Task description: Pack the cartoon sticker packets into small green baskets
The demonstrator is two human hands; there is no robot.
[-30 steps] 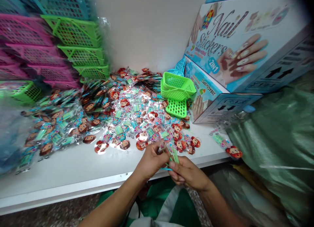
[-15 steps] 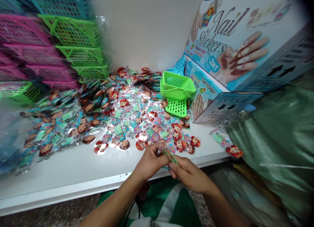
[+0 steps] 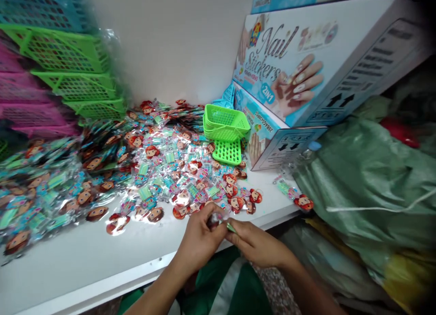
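My left hand [image 3: 200,237] is closed on a small clear plastic packet [image 3: 215,219] with a reddish print, partly hidden by the fingers. Against it, my right hand [image 3: 256,243] pinches a few thin green sticks [image 3: 231,227], whose ends point at the packet's side. Both hands meet just over the table's front edge. Behind them lies a wide heap of similar clear packets [image 3: 194,166], each with a cartoon face card and green sticks inside.
Nested green baskets [image 3: 226,129] stand at the back, near stacked nail sticker boxes [image 3: 272,65]. Tall stacks of green baskets [image 3: 91,86] and pink baskets [image 3: 30,113] rise at the left. A bottle with a blue cap [image 3: 314,146] and a green sack [image 3: 368,169] lie right.
The view has turned right, so the table things sit further left. The green sticks now show less between my fingers, and the hands are closer together.
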